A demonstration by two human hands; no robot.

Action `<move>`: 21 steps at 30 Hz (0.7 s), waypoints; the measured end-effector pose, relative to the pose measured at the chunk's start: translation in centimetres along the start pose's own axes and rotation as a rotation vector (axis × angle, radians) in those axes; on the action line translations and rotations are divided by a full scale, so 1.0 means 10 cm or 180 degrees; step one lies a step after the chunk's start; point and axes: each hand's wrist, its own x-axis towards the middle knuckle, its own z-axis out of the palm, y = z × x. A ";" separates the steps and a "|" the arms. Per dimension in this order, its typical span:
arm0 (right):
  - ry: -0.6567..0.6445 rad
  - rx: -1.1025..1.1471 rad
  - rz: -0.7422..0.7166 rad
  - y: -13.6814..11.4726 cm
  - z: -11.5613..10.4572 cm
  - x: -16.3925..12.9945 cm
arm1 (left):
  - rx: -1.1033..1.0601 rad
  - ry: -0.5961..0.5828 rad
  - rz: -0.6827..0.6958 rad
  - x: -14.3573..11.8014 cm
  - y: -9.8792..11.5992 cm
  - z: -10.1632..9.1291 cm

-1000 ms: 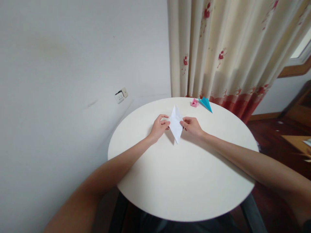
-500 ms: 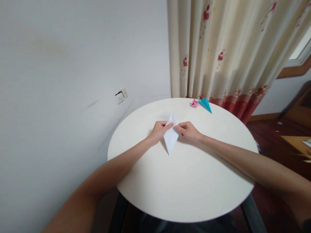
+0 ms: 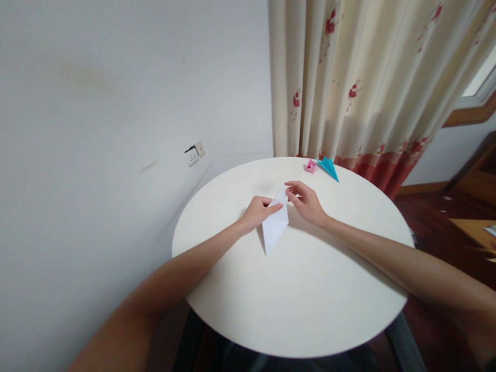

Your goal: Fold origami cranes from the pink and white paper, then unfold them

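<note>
A white folded sheet of paper [image 3: 276, 226], kite-shaped with pointed ends, is held a little above the round white table [image 3: 302, 305]. My left hand [image 3: 259, 213] pinches it from the left side, thumb across its front face and fingers behind it. Close by the paper's upper right edge is my right hand [image 3: 308, 202], its thumb and fingers curved and apart, with nothing seen in them. Whether its fingertips touch the paper's edge I cannot tell.
Near the table's far edge lie a pink folded paper piece [image 3: 310, 166] and a blue paper plane [image 3: 328, 169]. Behind hangs a flowered curtain [image 3: 349, 103]. A wall with a socket [image 3: 191, 156] stands at the left.
My right hand has let go of the paper's right edge, moved up and spread its fingers. The paper has tilted, its top to the right, still in my left hand.
</note>
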 end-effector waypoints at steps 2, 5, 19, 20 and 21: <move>-0.0004 -0.0027 0.0013 0.00 -0.01 0.01 | 0.0011 -0.0021 0.0000 0.00 0.00 0.00; 0.0040 -0.0064 -0.0004 0.01 -0.02 0.02 | 0.0033 -0.0019 -0.0011 0.00 0.01 -0.01; 0.0091 -0.0157 -0.0010 -0.01 -0.04 0.02 | -0.0108 0.0304 0.0044 -0.01 0.04 -0.02; 0.0041 -0.0131 -0.0003 -0.01 -0.03 0.01 | -0.0089 0.0305 0.0055 -0.02 0.04 -0.02; 0.0003 -0.0090 0.0020 -0.01 -0.03 0.01 | -0.0068 0.0297 0.0065 -0.02 0.05 -0.02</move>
